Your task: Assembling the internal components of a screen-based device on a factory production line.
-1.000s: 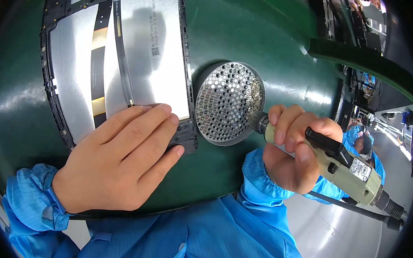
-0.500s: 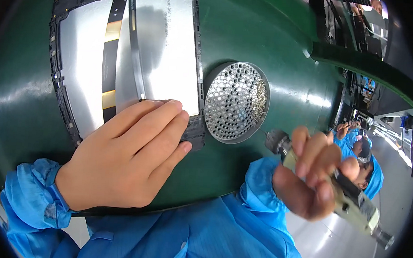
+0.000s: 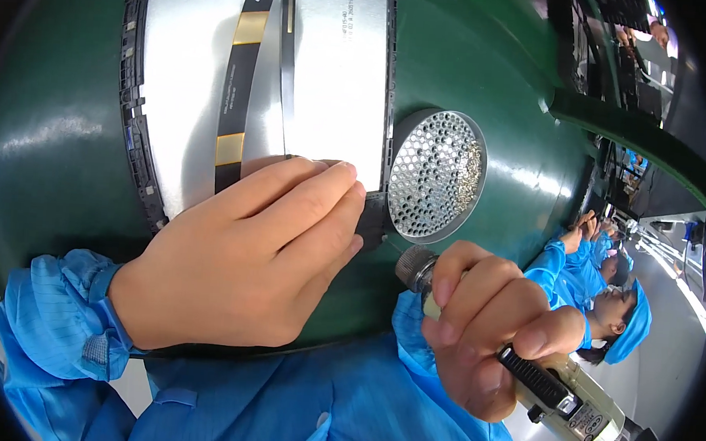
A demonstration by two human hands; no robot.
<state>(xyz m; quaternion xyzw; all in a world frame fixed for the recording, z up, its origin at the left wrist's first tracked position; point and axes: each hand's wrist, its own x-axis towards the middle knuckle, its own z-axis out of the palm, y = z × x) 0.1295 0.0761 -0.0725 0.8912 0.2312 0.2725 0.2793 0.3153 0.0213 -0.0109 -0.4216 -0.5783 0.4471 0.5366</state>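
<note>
A flat tablet-like housing (image 3: 340, 98), silver inside with a black frame, lies on the green work surface. A dark ribbon cable (image 3: 235, 92) with gold patches and a thinner dark strip (image 3: 287, 55) run along it. My left hand (image 3: 245, 262) rests on its near part with outstretched fingers lying together, hiding what is beneath. My right hand (image 3: 492, 326) is wrapped round a pale electric screwdriver (image 3: 587, 417) with a black switch lever. Its metal nose points up and left toward a round grey dish (image 3: 400, 147). Small screws (image 3: 469, 179) gather on the dish's perforated plate.
The green work surface (image 3: 491, 75) extends beyond the dish. A green bar (image 3: 633, 128) crosses at the upper right. Other people in blue workwear (image 3: 564, 270) sit along the right, with equipment behind them.
My right hand and the screwdriver have moved left, below the dish. The housing and my left hand appear farther right, and the housing higher; the whole view has also shifted somewhat.
</note>
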